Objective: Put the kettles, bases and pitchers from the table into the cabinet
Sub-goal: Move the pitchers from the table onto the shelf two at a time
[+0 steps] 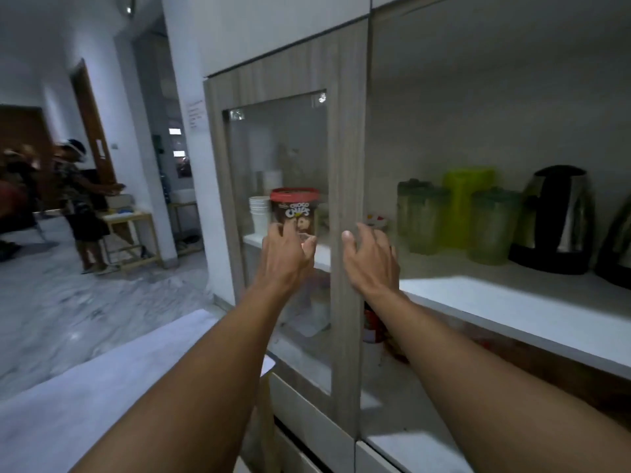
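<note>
Home pantry area, glass-door cabinet (286,213), kettle (556,220), cereal tub (295,209)

green pitchers (423,216), black-and-steel kettle (555,220), wood-grain door (348,199)

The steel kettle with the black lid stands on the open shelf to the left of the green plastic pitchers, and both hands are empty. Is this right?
Not quite. The head view shows the steel kettle with the black lid to the right of the green plastic pitchers, not the left. The rest holds: it stands on the open shelf, and the left hand and right hand are empty.
</note>
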Action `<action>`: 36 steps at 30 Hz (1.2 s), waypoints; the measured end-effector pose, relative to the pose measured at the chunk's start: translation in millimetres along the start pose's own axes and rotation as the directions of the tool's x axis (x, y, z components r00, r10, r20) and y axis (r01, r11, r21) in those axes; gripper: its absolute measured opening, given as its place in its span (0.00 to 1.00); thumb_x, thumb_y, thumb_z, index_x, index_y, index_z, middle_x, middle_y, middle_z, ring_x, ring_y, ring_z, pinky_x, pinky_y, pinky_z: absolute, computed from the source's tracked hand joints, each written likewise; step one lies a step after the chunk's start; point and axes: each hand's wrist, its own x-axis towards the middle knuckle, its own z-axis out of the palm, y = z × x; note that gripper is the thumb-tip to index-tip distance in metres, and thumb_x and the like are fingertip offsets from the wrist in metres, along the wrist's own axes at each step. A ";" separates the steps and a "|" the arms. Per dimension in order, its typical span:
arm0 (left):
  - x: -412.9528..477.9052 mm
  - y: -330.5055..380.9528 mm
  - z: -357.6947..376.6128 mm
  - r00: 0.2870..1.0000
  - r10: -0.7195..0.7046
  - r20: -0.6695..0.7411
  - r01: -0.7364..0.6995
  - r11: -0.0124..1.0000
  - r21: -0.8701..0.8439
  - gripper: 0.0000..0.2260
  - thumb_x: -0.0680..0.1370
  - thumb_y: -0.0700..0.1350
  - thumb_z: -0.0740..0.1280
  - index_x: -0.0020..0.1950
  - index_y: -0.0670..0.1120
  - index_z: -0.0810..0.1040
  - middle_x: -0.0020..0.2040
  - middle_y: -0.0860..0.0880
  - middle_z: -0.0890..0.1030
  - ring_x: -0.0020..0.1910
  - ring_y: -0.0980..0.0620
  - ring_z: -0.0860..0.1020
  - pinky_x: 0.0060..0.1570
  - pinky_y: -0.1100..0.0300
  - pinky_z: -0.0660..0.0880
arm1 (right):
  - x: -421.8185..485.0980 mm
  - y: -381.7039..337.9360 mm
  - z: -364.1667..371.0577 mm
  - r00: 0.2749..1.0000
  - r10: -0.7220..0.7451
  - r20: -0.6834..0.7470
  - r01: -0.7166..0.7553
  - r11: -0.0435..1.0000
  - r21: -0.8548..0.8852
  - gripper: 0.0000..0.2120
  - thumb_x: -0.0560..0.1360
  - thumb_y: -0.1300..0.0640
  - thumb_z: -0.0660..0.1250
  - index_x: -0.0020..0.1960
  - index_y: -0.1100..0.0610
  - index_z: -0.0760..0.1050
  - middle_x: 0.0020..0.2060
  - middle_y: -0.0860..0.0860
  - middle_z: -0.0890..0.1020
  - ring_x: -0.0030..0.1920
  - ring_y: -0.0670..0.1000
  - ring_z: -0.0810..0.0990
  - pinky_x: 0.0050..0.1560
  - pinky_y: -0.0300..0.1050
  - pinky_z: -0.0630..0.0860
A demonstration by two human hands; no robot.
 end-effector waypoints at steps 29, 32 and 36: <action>-333.6 -528.9 -426.9 0.416 -0.814 -0.404 0.908 0.391 0.147 0.24 0.82 0.54 0.60 0.71 0.38 0.67 0.69 0.38 0.68 0.67 0.37 0.69 0.63 0.47 0.69 | -448.6 -417.1 424.7 0.405 -0.360 0.841 0.163 0.933 0.320 0.25 0.81 0.43 0.55 0.74 0.55 0.63 0.70 0.58 0.71 0.68 0.62 0.71 0.66 0.58 0.69; -328.6 -573.2 -414.8 0.344 -0.854 -0.392 0.937 0.342 0.076 0.25 0.81 0.54 0.61 0.70 0.38 0.66 0.68 0.37 0.69 0.67 0.37 0.70 0.64 0.47 0.69 | -455.4 -421.0 477.9 0.381 -0.307 0.872 0.123 0.952 0.281 0.26 0.81 0.45 0.57 0.75 0.57 0.62 0.69 0.58 0.72 0.67 0.62 0.72 0.65 0.56 0.69; -306.5 -632.8 -401.2 0.196 -0.905 -0.378 0.963 0.250 -0.100 0.28 0.79 0.53 0.65 0.73 0.38 0.63 0.71 0.38 0.68 0.69 0.38 0.70 0.64 0.48 0.68 | -451.3 -430.0 552.1 0.372 -0.183 0.910 -0.039 0.976 0.212 0.30 0.79 0.44 0.63 0.74 0.59 0.61 0.68 0.58 0.74 0.66 0.61 0.74 0.60 0.52 0.71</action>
